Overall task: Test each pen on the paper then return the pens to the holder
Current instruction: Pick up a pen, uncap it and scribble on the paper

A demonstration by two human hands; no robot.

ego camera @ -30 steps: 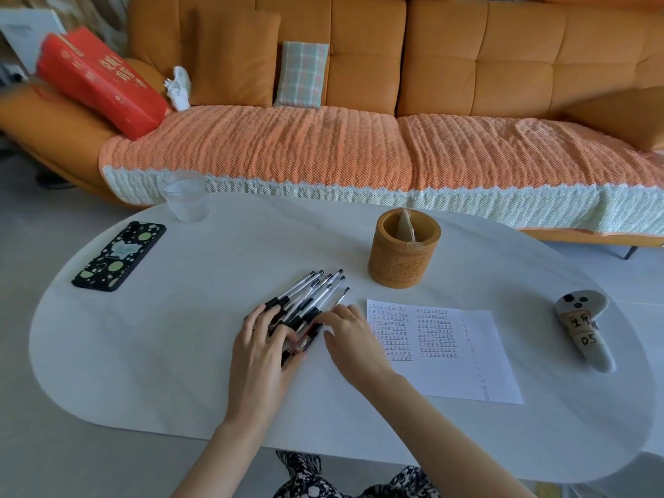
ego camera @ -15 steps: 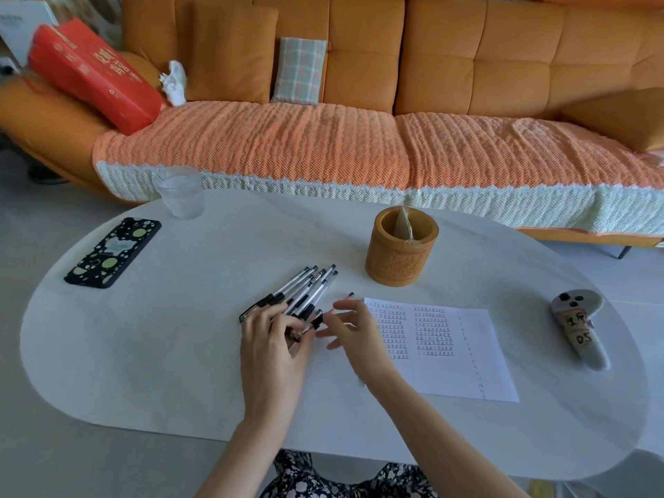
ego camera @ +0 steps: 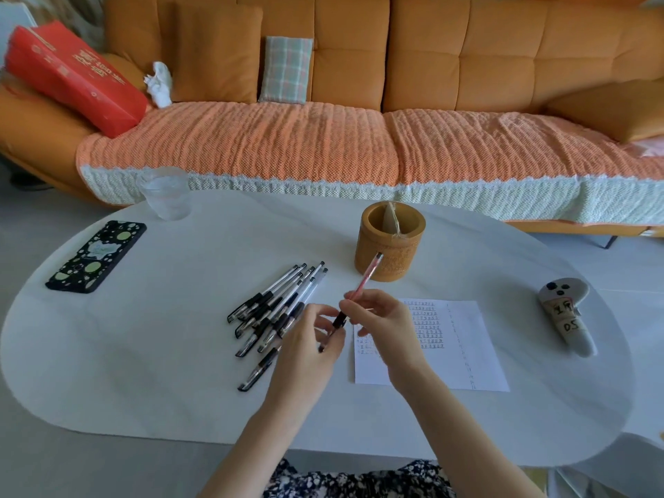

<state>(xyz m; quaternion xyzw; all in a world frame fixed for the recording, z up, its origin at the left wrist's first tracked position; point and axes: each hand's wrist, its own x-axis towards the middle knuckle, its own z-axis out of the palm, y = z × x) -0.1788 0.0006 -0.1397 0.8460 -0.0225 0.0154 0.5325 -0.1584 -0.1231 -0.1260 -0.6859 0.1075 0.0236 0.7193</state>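
While held tilted above the table (ego camera: pixel 179 354): red pen (ego camera: pixel 363 282), upper end toward the holder (ego camera: pixel 390 242) by the far edge.
Right hand (ego camera: pixel 388 325): thumb and fingers pinching the barrel.
Left hand (ego camera: pixel 305 350): fingers curled, pinching the black lower end.
Other pens (ego camera: pixel 280 307): piled mid-table, left of the paper (ego camera: pixel 467 346).

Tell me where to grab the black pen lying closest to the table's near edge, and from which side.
Pinch the nearest pen at its black end, coming from above on the near-left side. It lies flat on the table, and that end juts clear of the other pens, while its far end is hidden under the left hand, which holds the red pen.
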